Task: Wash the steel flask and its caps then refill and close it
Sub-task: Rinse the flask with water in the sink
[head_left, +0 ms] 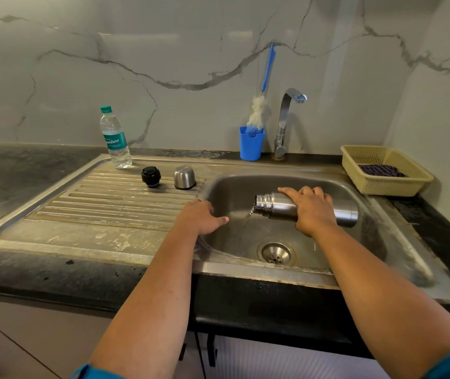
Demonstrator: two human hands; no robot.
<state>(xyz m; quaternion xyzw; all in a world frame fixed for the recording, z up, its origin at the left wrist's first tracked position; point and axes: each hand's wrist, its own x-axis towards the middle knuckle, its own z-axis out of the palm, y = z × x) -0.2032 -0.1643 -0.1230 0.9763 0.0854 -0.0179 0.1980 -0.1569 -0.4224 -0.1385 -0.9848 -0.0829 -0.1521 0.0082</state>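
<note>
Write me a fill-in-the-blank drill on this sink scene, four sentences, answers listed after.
1. The right hand holds the steel flask on its side over the ____.
2. Water runs out of the flask's open mouth, which points to the person's ____.
3. The black cap and the steel cap stand on the ____ board.
4. The long brush stands in a ____ cup.

Answers: sink; left; draining; blue

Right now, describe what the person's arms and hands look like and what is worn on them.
Both forearms are bare, with a teal-blue sleeve edge at each lower corner. The left hand and right hand wear no gloves; no rings, watch or bracelets are visible.
</note>
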